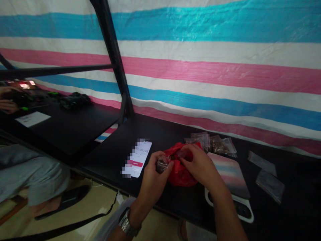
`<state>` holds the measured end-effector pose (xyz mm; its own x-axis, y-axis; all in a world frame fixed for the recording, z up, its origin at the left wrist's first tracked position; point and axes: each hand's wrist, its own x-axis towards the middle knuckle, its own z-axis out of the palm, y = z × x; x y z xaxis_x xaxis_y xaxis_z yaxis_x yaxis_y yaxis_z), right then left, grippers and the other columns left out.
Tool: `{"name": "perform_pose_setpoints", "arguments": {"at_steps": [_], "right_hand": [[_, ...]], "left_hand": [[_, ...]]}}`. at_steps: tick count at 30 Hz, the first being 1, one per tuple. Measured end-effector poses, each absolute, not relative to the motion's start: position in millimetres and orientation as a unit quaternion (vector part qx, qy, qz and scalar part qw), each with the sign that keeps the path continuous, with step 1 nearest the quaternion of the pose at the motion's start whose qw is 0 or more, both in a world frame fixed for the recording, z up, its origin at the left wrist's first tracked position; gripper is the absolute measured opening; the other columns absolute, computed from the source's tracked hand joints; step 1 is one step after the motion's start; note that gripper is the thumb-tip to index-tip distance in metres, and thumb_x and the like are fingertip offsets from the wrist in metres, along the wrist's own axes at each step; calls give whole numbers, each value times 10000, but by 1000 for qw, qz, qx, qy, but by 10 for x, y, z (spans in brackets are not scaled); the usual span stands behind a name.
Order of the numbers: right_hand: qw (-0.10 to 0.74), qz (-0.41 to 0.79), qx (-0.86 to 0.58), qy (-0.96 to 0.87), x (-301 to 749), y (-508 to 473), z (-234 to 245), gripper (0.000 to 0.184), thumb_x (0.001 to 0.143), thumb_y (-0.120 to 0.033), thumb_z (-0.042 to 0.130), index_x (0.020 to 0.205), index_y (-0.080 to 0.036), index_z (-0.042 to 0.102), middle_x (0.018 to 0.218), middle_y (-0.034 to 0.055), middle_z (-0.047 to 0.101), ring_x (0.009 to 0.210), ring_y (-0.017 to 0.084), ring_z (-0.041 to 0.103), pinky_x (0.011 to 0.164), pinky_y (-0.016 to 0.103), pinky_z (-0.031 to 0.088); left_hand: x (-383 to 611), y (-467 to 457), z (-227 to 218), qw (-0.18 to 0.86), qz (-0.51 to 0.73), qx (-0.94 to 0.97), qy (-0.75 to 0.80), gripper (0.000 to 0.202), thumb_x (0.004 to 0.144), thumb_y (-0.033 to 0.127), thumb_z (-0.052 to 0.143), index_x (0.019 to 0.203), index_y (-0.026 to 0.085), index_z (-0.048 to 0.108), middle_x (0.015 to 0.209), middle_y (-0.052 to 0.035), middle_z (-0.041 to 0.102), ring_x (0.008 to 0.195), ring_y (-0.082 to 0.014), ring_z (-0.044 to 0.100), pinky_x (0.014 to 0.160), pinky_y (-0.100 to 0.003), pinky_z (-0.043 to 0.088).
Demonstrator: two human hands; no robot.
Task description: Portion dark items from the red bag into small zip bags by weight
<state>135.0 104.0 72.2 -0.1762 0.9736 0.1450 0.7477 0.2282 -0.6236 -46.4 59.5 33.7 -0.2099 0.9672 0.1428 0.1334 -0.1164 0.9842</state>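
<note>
A red plastic bag (pixel 182 177) stands on the black table with its mouth open upward. My left hand (pixel 153 172) is at the bag's left side, its thumb and fingers closed around a small clear plastic bag (pixel 162 163) with something dark inside. My right hand (pixel 199 164) reaches over the red bag from the right. Its thumb and fingers are pinched at the bag's mouth, and what lies between them is too hidden to name. Right of the red bag is a white scale (pixel 247 216) with a shiny, reflective plate (pixel 227 172).
Several small clear bags with brown contents (pixel 223 146) lie behind the red bag. Flat clear bags (pixel 269 184) lie at the right. A lit phone (pixel 140 157) rests left of my hands. Beyond the black frame (pixel 112 57), another person's hand (pixel 7 105) shows at another table.
</note>
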Motion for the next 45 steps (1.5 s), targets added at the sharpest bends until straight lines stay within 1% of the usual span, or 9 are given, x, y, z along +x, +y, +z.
{"name": "perform_pose_setpoints", "arguments": {"at_steps": [3, 10, 16, 20, 26, 31, 34, 40, 45], "right_hand": [[245, 136, -620, -733, 1169, 1098, 687, 245, 901, -124, 672, 1109, -248, 711, 1269, 91, 706, 1136, 285, 682, 990, 425, 488], [249, 74, -636, -727, 1090, 1156, 617, 247, 944, -126, 609, 1144, -226, 714, 1266, 104, 709, 1152, 327, 647, 1001, 459, 463], [233, 113, -618, -742, 1187, 1122, 645, 232, 880, -72, 649, 1029, -236, 716, 1239, 86, 719, 1153, 304, 651, 1009, 443, 453], [221, 166, -585, -763, 1332, 1094, 712, 231, 853, -70, 673, 1002, -237, 731, 1146, 69, 735, 1094, 281, 666, 1000, 422, 469], [254, 83, -618, -739, 1308, 1144, 628, 233, 886, -125, 655, 1072, -245, 730, 1191, 90, 704, 1142, 310, 647, 1016, 447, 468], [248, 72, -626, -736, 1154, 1206, 512, 215, 917, -147, 638, 1092, -237, 725, 1272, 112, 696, 1166, 321, 641, 1015, 456, 474], [264, 87, -615, -738, 1184, 1215, 519, 226, 900, -131, 640, 1084, -230, 727, 1258, 108, 705, 1178, 318, 641, 1045, 468, 466], [315, 200, -546, -750, 1423, 1157, 667, 285, 804, -45, 643, 1000, -234, 726, 1133, 52, 747, 1119, 259, 672, 1068, 438, 470], [282, 286, -512, -760, 1518, 1006, 835, 356, 724, 29, 606, 927, -236, 729, 1074, 21, 753, 1053, 226, 684, 1001, 386, 494]], "left_hand": [[-471, 603, 343, 381, 539, 519, 543, 279, 868, 343, 752, 1094, 223, 640, 884, 17, 714, 776, -173, 687, 727, -289, 557], [-475, 638, 382, 365, 539, 518, 555, 276, 853, 368, 741, 1058, 211, 645, 871, 10, 698, 762, -174, 659, 718, -294, 545], [-465, 654, 419, 354, 554, 514, 551, 273, 857, 365, 739, 1060, 210, 643, 874, 5, 693, 770, -182, 663, 725, -303, 547], [-471, 655, 404, 345, 550, 521, 555, 257, 870, 355, 740, 1062, 214, 644, 896, 1, 702, 796, -183, 675, 744, -303, 550], [-468, 644, 393, 345, 550, 530, 546, 245, 875, 351, 741, 1058, 218, 647, 863, 17, 697, 760, -170, 667, 720, -288, 546], [-449, 644, 414, 336, 561, 534, 536, 209, 864, 324, 740, 1017, 217, 644, 831, 25, 682, 734, -163, 655, 705, -281, 542], [-445, 648, 424, 328, 572, 525, 538, 193, 866, 321, 738, 999, 219, 641, 827, 25, 671, 741, -162, 653, 713, -278, 540], [-466, 678, 412, 307, 588, 509, 549, 201, 864, 339, 744, 998, 229, 642, 857, 7, 690, 787, -187, 668, 759, -307, 535], [-465, 575, 457, 141, 598, 521, 592, 226, 880, 355, 761, 1067, 260, 678, 906, -25, 723, 910, -260, 683, 962, -447, 488]]}}
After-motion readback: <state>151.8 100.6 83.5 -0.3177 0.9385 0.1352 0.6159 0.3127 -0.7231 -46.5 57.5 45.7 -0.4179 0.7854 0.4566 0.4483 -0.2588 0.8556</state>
